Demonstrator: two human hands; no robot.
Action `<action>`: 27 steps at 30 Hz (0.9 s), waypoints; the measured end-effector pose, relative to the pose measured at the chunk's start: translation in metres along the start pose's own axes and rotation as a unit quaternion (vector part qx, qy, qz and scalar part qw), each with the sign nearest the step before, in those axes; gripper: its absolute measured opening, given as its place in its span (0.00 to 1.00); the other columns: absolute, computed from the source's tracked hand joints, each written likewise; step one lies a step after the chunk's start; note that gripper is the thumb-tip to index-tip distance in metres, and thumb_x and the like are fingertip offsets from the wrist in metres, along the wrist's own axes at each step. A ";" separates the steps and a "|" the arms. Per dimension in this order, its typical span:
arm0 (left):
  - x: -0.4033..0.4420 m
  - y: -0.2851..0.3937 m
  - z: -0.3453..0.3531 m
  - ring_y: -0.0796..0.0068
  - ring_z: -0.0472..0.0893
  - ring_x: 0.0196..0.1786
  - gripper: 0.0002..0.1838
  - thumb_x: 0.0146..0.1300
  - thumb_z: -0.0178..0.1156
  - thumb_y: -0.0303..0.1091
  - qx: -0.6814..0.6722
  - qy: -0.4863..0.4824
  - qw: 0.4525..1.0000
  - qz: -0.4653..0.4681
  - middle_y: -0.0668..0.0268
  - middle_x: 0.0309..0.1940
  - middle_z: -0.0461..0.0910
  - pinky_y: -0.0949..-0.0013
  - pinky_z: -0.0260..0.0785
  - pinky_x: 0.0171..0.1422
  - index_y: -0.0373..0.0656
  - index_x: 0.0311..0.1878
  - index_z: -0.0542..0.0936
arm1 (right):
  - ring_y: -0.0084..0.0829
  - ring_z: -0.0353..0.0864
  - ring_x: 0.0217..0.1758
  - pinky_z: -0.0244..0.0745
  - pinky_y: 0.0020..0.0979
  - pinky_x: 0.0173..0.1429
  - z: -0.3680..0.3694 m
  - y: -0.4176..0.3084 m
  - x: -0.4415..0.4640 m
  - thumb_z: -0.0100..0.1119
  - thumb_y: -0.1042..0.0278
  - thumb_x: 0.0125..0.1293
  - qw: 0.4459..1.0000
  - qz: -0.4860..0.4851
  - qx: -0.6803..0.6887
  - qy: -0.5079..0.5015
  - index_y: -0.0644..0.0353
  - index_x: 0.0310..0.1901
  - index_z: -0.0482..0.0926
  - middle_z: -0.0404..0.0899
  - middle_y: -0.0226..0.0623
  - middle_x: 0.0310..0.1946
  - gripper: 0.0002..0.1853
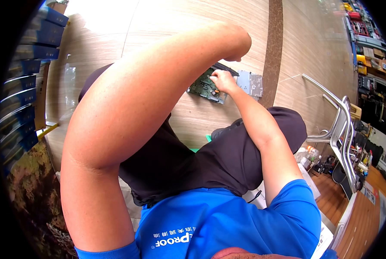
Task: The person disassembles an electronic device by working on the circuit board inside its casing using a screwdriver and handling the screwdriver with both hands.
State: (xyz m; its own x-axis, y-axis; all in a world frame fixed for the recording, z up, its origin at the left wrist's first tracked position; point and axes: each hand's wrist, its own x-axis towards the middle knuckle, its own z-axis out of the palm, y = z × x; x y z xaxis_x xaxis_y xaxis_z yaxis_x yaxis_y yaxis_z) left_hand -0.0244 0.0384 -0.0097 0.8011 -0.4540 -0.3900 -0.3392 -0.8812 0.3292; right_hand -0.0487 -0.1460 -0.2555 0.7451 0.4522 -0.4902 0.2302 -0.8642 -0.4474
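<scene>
A green circuit board (201,89) lies on the floor ahead of me, with small parts across its face. My right hand (223,81) reaches down to the board, its fingers curled and pressed together at the surface. Whatever they pinch is too small to make out. Beside the board, on the right, sits a silver metal plate (245,81). My left arm is raised close to the camera and crosses above the board. At its end my left hand (237,42) hovers past the board's far side, its fingers mostly hidden from view.
Stacked blue boxes (46,32) line the left side. A chair with shiny metal legs (342,125) stands at the right, near a wooden surface (370,216). Shelves of tools and parts (370,56) fill the far right. A dark strip (274,47) crosses the pale floor.
</scene>
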 end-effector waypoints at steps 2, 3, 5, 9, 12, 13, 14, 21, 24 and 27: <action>0.000 0.000 0.000 0.53 0.83 0.46 0.16 0.61 0.65 0.41 -0.001 0.002 1.000 0.000 0.52 0.40 0.84 0.55 0.75 0.50 0.36 0.41 0.84 | 0.43 0.82 0.49 0.75 0.39 0.58 0.000 -0.001 -0.001 0.58 0.63 0.62 1.000 -0.015 0.015 0.002 0.60 0.44 0.84 0.83 0.48 0.42 0.13; 0.000 0.000 0.000 0.53 0.83 0.46 0.16 0.61 0.65 0.41 -0.001 0.002 1.000 -0.001 0.52 0.40 0.84 0.55 0.75 0.50 0.36 0.41 0.84 | 0.43 0.82 0.50 0.75 0.39 0.58 0.000 0.000 -0.001 0.58 0.63 0.62 0.999 -0.031 0.030 0.004 0.59 0.44 0.84 0.83 0.48 0.42 0.13; 0.000 0.001 -0.001 0.53 0.83 0.46 0.16 0.61 0.65 0.41 -0.001 0.002 1.000 -0.003 0.52 0.40 0.84 0.55 0.75 0.50 0.36 0.42 0.84 | 0.43 0.82 0.50 0.75 0.39 0.58 0.000 0.000 -0.001 0.58 0.63 0.63 0.999 -0.034 0.036 0.000 0.59 0.44 0.83 0.83 0.48 0.42 0.13; -0.002 0.001 -0.001 0.53 0.83 0.46 0.16 0.61 0.65 0.41 -0.002 0.002 1.000 -0.001 0.52 0.40 0.84 0.55 0.76 0.50 0.36 0.42 0.84 | 0.43 0.82 0.50 0.75 0.38 0.58 0.001 0.000 0.000 0.57 0.64 0.63 0.999 -0.019 0.048 -0.010 0.59 0.45 0.83 0.83 0.48 0.42 0.13; 0.000 0.002 -0.001 0.53 0.83 0.46 0.16 0.61 0.65 0.41 0.003 -0.001 1.000 -0.001 0.52 0.40 0.84 0.55 0.76 0.50 0.36 0.42 0.84 | 0.43 0.82 0.50 0.75 0.39 0.57 0.002 0.001 0.002 0.58 0.63 0.63 0.999 0.000 0.036 -0.015 0.59 0.46 0.83 0.83 0.48 0.43 0.14; 0.000 0.002 -0.001 0.53 0.83 0.46 0.16 0.61 0.65 0.41 0.008 -0.005 1.000 -0.002 0.52 0.40 0.84 0.55 0.76 0.50 0.36 0.42 0.84 | 0.43 0.82 0.50 0.75 0.39 0.57 0.002 0.002 0.002 0.58 0.63 0.63 0.999 0.000 0.036 -0.015 0.59 0.46 0.83 0.83 0.48 0.43 0.14; 0.000 0.001 -0.001 0.53 0.83 0.46 0.16 0.61 0.65 0.41 0.008 -0.005 1.000 -0.002 0.52 0.40 0.84 0.55 0.76 0.50 0.36 0.42 0.84 | 0.43 0.82 0.50 0.75 0.38 0.57 -0.001 0.001 0.001 0.58 0.63 0.63 1.000 0.001 0.018 -0.016 0.59 0.46 0.83 0.83 0.48 0.43 0.14; 0.001 0.001 0.000 0.53 0.83 0.46 0.16 0.61 0.65 0.41 0.005 0.000 1.000 0.001 0.52 0.39 0.84 0.55 0.76 0.49 0.35 0.42 0.84 | 0.43 0.82 0.50 0.75 0.38 0.57 -0.003 -0.002 -0.003 0.58 0.64 0.63 0.998 -0.028 0.047 -0.015 0.59 0.46 0.83 0.83 0.48 0.44 0.13; -0.001 0.001 0.000 0.53 0.83 0.45 0.16 0.61 0.65 0.41 0.003 0.002 1.000 0.001 0.51 0.39 0.84 0.55 0.76 0.49 0.35 0.41 0.84 | 0.43 0.82 0.50 0.75 0.38 0.57 0.000 -0.001 -0.002 0.58 0.63 0.62 0.999 -0.043 0.026 0.008 0.58 0.46 0.83 0.83 0.48 0.44 0.14; -0.001 0.001 -0.001 0.53 0.83 0.45 0.16 0.61 0.65 0.41 0.000 0.003 1.000 -0.001 0.51 0.39 0.84 0.55 0.76 0.49 0.35 0.41 0.84 | 0.43 0.82 0.50 0.75 0.38 0.57 0.001 0.000 0.001 0.58 0.63 0.62 0.999 -0.004 0.037 -0.010 0.59 0.46 0.83 0.83 0.47 0.44 0.14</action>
State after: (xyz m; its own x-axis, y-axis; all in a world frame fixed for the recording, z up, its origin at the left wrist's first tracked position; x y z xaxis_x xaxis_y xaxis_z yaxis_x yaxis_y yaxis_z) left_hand -0.0252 0.0376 -0.0083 0.8052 -0.4510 -0.3850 -0.3376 -0.8824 0.3277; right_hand -0.0484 -0.1454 -0.2565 0.7301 0.4642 -0.5015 0.1887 -0.8423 -0.5049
